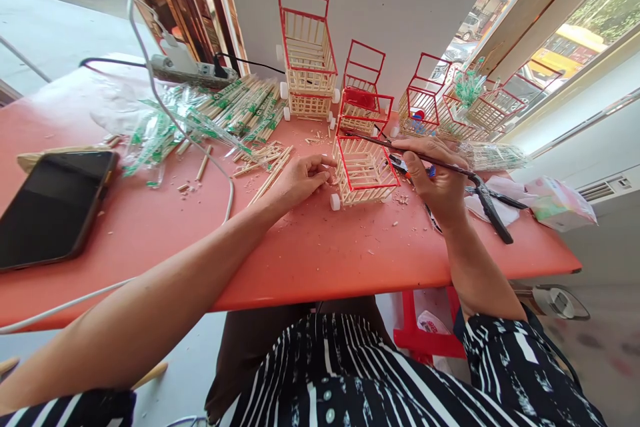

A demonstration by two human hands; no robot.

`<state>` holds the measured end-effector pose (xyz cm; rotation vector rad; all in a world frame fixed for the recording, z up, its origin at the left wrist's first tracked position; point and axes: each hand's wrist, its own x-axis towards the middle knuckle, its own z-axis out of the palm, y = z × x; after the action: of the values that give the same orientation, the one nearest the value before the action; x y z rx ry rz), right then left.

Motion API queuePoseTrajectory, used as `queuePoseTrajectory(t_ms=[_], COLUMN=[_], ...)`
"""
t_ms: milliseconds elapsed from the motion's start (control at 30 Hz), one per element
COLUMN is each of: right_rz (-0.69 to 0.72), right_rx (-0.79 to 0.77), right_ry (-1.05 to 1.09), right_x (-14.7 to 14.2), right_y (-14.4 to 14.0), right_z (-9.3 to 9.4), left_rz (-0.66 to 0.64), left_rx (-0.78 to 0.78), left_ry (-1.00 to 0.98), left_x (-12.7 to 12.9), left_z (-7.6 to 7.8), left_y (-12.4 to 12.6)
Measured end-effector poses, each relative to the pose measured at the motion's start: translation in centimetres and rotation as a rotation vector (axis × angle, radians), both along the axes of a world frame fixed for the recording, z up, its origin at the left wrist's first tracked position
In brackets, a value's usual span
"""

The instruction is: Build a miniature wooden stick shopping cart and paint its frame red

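The left hand is resting bent on the red table top, fingertips touching the small wooden stick cart with red edges near the middle. The right hand is pinched shut around a thin dark brush stick crossing above the cart. A flat black phone is lying by the left edge.

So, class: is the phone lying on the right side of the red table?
No, the phone lies at the table's left end, far from the right hand.
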<state>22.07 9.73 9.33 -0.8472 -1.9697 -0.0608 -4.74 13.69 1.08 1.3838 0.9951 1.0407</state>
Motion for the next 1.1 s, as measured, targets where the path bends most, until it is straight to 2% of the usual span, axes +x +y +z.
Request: queuePoseTrajectory(t_ms=[467, 867, 1100], right_rz=[0.042, 0.049, 0.034], right_rx=[0.005, 0.102, 0.033], right_ry=[-0.123, -0.012, -0.119], right_x=[-0.12, -0.40, -0.49], right_y=[-0.41, -0.46, -0.46], right_z=[0.63, 0.41, 0.32], left_rz=[-0.004, 0.001, 0.006], left_rx=[-0.005, 0.006, 0.005], left_ry=[-0.023, -0.009, -0.009], left_x=[0.08, 0.00, 0.07], left_z=[0.26, -0.09, 0.11], left_y=[-0.16, 0.00, -0.11])
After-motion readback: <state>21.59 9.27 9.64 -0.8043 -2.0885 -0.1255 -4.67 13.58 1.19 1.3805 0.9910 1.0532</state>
